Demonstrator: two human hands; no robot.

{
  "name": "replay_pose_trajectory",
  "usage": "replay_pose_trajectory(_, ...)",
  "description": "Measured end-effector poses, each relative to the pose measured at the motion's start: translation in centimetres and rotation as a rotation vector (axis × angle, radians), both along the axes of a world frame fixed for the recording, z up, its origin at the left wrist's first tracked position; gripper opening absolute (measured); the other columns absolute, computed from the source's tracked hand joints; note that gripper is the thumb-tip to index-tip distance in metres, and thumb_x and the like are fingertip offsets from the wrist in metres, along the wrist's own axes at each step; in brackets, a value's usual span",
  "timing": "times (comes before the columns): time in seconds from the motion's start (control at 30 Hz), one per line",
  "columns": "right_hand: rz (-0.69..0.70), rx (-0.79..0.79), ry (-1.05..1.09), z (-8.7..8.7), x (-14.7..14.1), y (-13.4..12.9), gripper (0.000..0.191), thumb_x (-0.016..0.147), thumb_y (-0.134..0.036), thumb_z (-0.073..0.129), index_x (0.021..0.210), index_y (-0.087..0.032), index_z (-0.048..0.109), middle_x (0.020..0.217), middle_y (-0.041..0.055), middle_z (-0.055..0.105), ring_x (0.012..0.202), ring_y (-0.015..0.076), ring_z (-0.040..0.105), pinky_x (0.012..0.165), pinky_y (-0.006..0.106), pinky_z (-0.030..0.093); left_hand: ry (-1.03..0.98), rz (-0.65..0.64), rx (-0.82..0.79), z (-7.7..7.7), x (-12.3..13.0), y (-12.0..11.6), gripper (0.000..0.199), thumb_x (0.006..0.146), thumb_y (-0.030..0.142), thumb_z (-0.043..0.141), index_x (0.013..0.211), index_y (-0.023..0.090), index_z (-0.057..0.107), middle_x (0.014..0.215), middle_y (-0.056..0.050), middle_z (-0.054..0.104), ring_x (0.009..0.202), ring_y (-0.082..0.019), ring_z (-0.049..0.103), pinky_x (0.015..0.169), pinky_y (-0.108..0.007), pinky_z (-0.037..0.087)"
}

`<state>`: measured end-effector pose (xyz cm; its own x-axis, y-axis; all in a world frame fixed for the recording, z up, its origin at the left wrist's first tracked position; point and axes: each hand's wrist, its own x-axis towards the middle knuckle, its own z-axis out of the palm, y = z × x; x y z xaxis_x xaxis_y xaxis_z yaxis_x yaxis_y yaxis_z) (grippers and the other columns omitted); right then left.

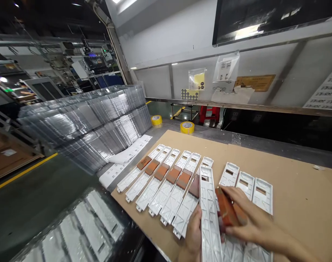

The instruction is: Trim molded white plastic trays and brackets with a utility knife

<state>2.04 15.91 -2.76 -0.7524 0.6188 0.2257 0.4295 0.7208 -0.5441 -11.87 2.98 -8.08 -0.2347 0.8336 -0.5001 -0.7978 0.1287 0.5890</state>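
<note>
White, long, narrow ribbed plastic strips [151, 193] are the things being handled, most of them laid side by side on a brown cardboard sheet [302, 203]. At the far left, below the bench edge, similar-looking pale pieces under clear film [73, 233] show blurred. Above them stands a tall pile of shiny, transparent plastic trays [100, 123], with white printed paper sheets [130, 153] lying just beside it. Two rolls of yellow tape [187, 127] sit behind the cardboard.

On the cardboard's left part, six strips slant in a row, each with an orange-brown rectangular block [162, 171] across its middle; judged by these, that row looks done. Next comes a raised white strip [208, 214], tilted up in front of the sixth one and gripped along its left edge by the left hand [192, 231], fingers closed around it. Its visible face bears no block, so this strip seems unfinished.

Just right of it, the right hand [255, 222] is closed on orange-brown blocks [227, 209], apparently two, pinched between thumb and fingers; whether they touch the raised strip cannot be told. Beneath and beyond that hand lie three more white strips [265, 203]; their middles are covered, so I cannot tell whether they carry blocks.
</note>
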Motion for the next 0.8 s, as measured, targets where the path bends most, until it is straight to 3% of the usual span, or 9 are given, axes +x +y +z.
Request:
replay_pose_trajectory(0.03,0.044,0.042,0.021,0.0,0.1,-1.7,0.075,0.068,-0.045,0.067,0.138,-0.021,0.051,0.13,0.0118,0.058,0.118,0.0314,0.056,0.09,0.04,0.053,0.056,0.049,0.01,0.3,0.1,-0.4,0.046,0.08,0.053,0.066,0.108,0.018,0.07,0.102,-0.007,0.073,0.087,-0.021,0.068,0.078,-0.029,0.051)
replay_pose_trajectory(0.1,0.119,0.156,0.064,-0.3,0.0,-4.7,0.081,0.07,-0.032,0.063,0.147,-0.019,0.038,0.133,0.0139,0.054,0.123,0.03,0.052,0.093,0.041,0.052,0.161,0.136,-0.002,0.7,0.2,-1.2,0.042,0.076,0.045,0.075,0.11,0.021,0.071,0.125,-0.005,0.066,0.123,-0.024,0.055,0.104,-0.029,0.039)
replay_pose_trajectory(0.17,0.146,0.25,0.095,-0.8,-0.2,-6.8,0.085,0.071,-0.019,0.056,0.151,-0.017,0.027,0.133,0.0157,0.052,0.124,0.0282,0.05,0.094,0.041,0.052,0.223,0.167,-0.04,0.7,0.5,-2.1,0.043,0.074,0.045,0.077,0.109,0.019,0.071,0.132,-0.006,0.062,0.136,-0.027,0.042,0.114,-0.032,0.027)
replay_pose_trajectory(0.43,0.086,0.321,0.096,-3.3,0.0,-9.2,0.085,0.073,-0.008,0.048,0.152,-0.012,0.018,0.133,0.0191,0.046,0.125,0.0292,0.044,0.098,0.044,0.05,0.24,0.16,-0.106,-0.3,2.6,-4.2,0.061,0.076,0.056,0.073,0.12,0.014,0.065,0.138,-0.013,0.057,0.135,-0.031,0.043,0.113,-0.036,0.031)
replay_pose_trajectory(0.5,0.066,0.321,0.091,-3.4,0.2,-9.8,0.083,0.076,-0.006,0.047,0.153,-0.011,0.017,0.131,0.0195,0.046,0.125,0.0295,0.045,0.098,0.045,0.049,0.251,0.104,-0.012,0.0,3.1,-4.3,0.063,0.078,0.06,0.069,0.122,0.015,0.064,0.136,-0.014,0.058,0.134,-0.032,0.045,0.112,-0.039,0.033)
replay_pose_trajectory(0.63,0.053,0.303,0.09,-3.4,0.9,-10.8,0.082,0.08,-0.008,0.047,0.155,-0.015,0.014,0.13,0.0184,0.048,0.123,0.0286,0.048,0.097,0.042,0.05,0.306,-0.016,0.326,0.8,3.7,-4.3,0.066,0.08,0.061,0.064,0.128,0.014,0.06,0.127,-0.016,0.063,0.125,-0.034,0.053,0.11,-0.046,0.035)
replay_pose_trajectory(0.8,0.066,0.206,0.157,-3.1,2.8,-11.3,0.075,0.084,-0.028,0.048,0.154,-0.021,0.022,0.14,0.0165,0.046,0.128,0.0326,0.048,0.094,0.043,0.052,0.423,-0.073,0.322,1.2,3.9,-5.6,0.075,0.077,0.069,0.062,0.128,0.014,0.059,0.118,-0.016,0.066,0.112,-0.032,0.06,0.102,-0.043,0.043)
